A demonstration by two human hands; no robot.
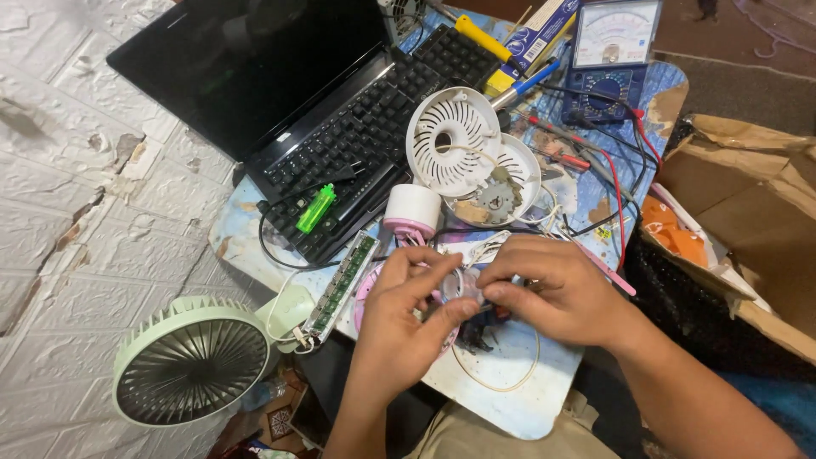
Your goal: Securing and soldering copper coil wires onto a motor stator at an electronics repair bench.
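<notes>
I see both hands pinching a small pink-and-white fan part (455,285) low over the near end of the surface (518,399). My left hand (408,310) grips it from the left side, thumb and fingers closed on it; my right hand (552,289) nips its top edge. Thin wires trail from it. Room is tight: a white grille (450,140), laptop (340,127) and circuit strip (344,276) crowd behind, and the surface's front edge lies just beneath my wrists.

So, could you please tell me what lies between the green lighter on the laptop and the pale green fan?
In the head view, a narrow green circuit board lies between the green lighter and the pale green fan.
</notes>
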